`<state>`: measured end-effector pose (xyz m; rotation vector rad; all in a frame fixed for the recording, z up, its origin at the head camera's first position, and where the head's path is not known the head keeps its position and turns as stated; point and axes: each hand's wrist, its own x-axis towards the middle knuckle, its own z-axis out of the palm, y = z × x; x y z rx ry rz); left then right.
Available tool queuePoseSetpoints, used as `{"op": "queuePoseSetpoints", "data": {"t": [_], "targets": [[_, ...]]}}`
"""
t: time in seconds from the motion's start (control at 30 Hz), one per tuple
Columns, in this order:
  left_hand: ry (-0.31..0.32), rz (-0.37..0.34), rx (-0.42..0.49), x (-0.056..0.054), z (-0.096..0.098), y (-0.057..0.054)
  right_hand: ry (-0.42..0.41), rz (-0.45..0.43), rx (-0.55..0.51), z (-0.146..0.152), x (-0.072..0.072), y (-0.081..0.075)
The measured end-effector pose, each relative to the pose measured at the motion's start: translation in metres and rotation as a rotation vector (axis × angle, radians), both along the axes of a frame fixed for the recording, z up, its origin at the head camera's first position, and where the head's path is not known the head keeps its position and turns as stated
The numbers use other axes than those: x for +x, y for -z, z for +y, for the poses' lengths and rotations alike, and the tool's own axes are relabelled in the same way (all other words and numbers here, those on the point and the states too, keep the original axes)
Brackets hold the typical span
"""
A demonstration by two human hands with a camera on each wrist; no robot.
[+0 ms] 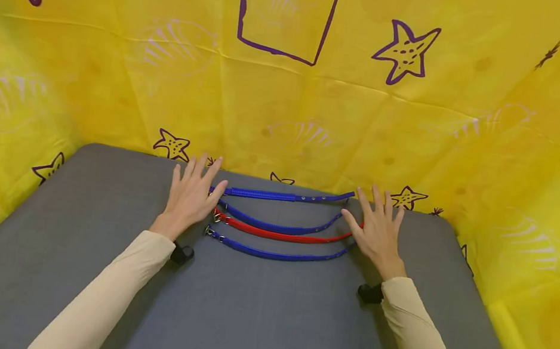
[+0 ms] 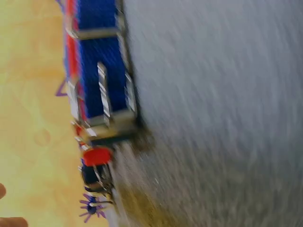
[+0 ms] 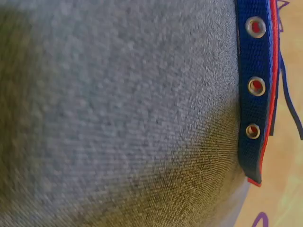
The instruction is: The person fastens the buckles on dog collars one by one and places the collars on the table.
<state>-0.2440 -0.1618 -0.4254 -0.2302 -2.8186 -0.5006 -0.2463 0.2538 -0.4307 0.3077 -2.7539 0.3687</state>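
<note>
Collars lie one behind another across the grey table, buckles to the left and eyelet ends to the right. Nearest is a blue collar (image 1: 273, 255); behind it come a red collar (image 1: 281, 236), a second blue collar (image 1: 272, 227) and, farthest back, a straighter blue collar (image 1: 266, 195). My left hand (image 1: 192, 194) is spread by the buckle ends, my right hand (image 1: 376, 234) spread by the eyelet ends; neither grips anything. The left wrist view shows a metal buckle (image 2: 105, 94) close up. Eyelets (image 3: 256, 86) line the blue strap in the right wrist view.
The grey tabletop (image 1: 258, 322) reaches back to a yellow cloth wall (image 1: 290, 104) printed with purple starfish, and the cloth also encloses both sides. A black wrist camera (image 1: 182, 254) sits under the left wrist, another (image 1: 369, 293) under the right.
</note>
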Motion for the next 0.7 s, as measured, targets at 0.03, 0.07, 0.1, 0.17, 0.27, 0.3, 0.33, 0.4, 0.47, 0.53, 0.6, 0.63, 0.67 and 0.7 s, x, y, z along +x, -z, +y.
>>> {"op": "queuePoseSetpoints", "data": {"t": [0.03,0.07,0.1,0.17,0.27,0.3,0.33,0.4,0.47,0.53,0.6,0.63,0.67,0.7], "targets": [[0.002,-0.001,0.017,0.002,0.001,0.0,-0.007,0.007,-0.008,0.0,0.001,0.0],[0.005,-0.001,0.034,0.004,0.001,0.0,-0.013,0.014,-0.017,-0.001,0.003,0.0],[0.007,-0.002,0.049,0.007,0.002,-0.001,-0.018,0.018,-0.026,-0.001,0.004,0.0],[0.012,0.001,0.068,0.011,0.004,-0.001,-0.025,0.024,-0.043,-0.001,0.008,0.001],[0.021,-0.004,0.089,0.016,0.006,-0.001,-0.033,0.026,-0.066,-0.001,0.013,0.002],[0.024,-0.006,0.094,0.018,0.007,-0.002,-0.035,0.027,-0.071,-0.001,0.014,0.003],[0.026,-0.008,0.097,0.019,0.008,-0.001,-0.037,0.027,-0.073,-0.001,0.016,0.003],[0.031,-0.013,0.105,0.021,0.009,-0.001,-0.041,0.031,-0.077,-0.001,0.019,0.005],[0.034,-0.014,0.111,0.023,0.01,-0.001,-0.045,0.036,-0.082,-0.002,0.021,0.006],[0.036,-0.012,0.119,0.024,0.01,-0.001,-0.047,0.041,-0.09,-0.002,0.022,0.006],[0.037,-0.012,0.125,0.026,0.011,-0.001,-0.047,0.045,-0.098,-0.002,0.022,0.007],[0.037,-0.015,0.129,0.026,0.012,-0.001,-0.047,0.049,-0.102,-0.002,0.023,0.008],[0.037,-0.015,0.134,0.027,0.012,-0.001,-0.048,0.049,-0.106,-0.003,0.023,0.008],[0.036,-0.014,0.137,0.028,0.013,0.0,-0.048,0.05,-0.111,-0.003,0.023,0.008]]}}
